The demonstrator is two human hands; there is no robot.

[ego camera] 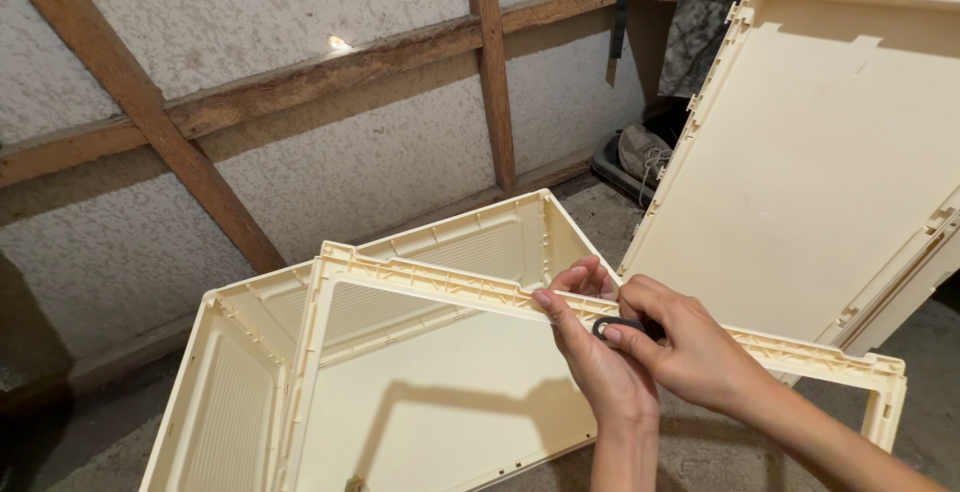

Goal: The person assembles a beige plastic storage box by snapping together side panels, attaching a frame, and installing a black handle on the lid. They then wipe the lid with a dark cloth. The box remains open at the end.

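Two hands: we work both at one spot on the far rail of the cream frame (430, 282), which lies tilted across the open crate (240, 382).
Left hand (600, 352): we curl it around the rail from the near side, fingertips (545, 299) hooked over the top edge, closed on the frame.
Right hand (690, 352): we pinch a small dark clip (612, 327) between thumb and forefinger, just beside the left hand and touching the same rail.
Hard to make out: most of the clip sits under our fingers, so we cannot tell its full shape or whether it is fastened to the frame.
Cut off: the crate's near corner and our forearms run out of the lower edge.
Behind the frame: flat cream panels (820, 152) lean upright, right of the rail.
Farther back: a grey shoe (640, 152) lies on the floor beyond the panels' left edge.
Backdrop: a rough plaster wall (330, 162) crossed by wooden beams (150, 117) stands beyond the crate.
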